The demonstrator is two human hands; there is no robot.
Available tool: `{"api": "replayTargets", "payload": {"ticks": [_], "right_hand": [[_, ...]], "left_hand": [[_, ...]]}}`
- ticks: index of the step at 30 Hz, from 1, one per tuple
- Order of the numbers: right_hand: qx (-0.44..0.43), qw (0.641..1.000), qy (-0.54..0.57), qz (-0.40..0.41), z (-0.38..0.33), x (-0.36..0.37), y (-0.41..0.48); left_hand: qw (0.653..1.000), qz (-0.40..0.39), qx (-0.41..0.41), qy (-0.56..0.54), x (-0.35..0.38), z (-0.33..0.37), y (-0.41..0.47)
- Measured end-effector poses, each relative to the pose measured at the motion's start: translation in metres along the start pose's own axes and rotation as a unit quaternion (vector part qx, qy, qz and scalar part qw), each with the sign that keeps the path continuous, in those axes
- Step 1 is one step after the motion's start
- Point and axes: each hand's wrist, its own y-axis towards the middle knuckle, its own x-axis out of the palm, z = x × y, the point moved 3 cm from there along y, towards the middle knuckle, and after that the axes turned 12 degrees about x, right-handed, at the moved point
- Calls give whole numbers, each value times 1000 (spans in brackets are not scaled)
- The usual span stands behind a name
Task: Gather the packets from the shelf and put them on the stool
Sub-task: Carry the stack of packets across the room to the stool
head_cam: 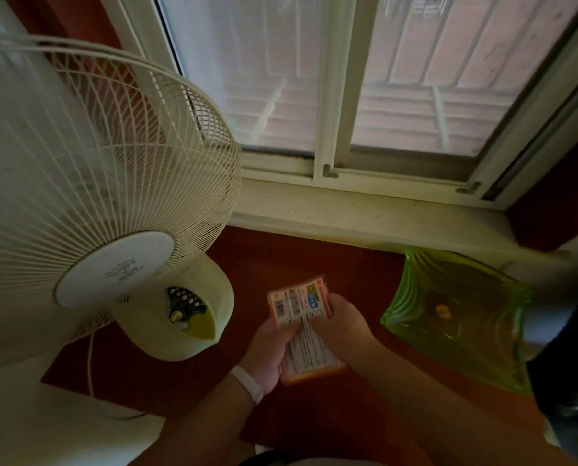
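A stack of flat packets (300, 306), white with orange edges and printed labels, is held low in the middle of the head view, above a dark red surface (348, 274). My left hand (269, 354), with a white band on its wrist, grips the stack from the left and underneath. My right hand (339, 326) closes over the stack's right side, thumb across the top packet. The packets are fanned slightly, one sticking out toward me. No stool is in view.
A large cream pedestal fan (89, 183) fills the left side, its control head close to my left hand. A translucent green container (455, 314) stands at the right. A white window sill (365, 213) and sliding window lie ahead. Something black sits at the far right edge.
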Motion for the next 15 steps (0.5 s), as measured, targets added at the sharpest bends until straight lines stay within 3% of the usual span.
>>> {"api": "replayTargets", "payload": {"ticks": [4, 9, 15], "right_hand": [[-10, 998, -61, -12, 15, -8, 0], [-36, 989, -137, 40, 32, -36, -2], [-192, 939, -271, 88, 40, -63, -22]], "left_hand": [[999, 15, -13, 37, 7, -8, -3], [997, 24, -13, 72, 15, -9, -1], [996, -16, 7, 82, 38, -5, 2]]}}
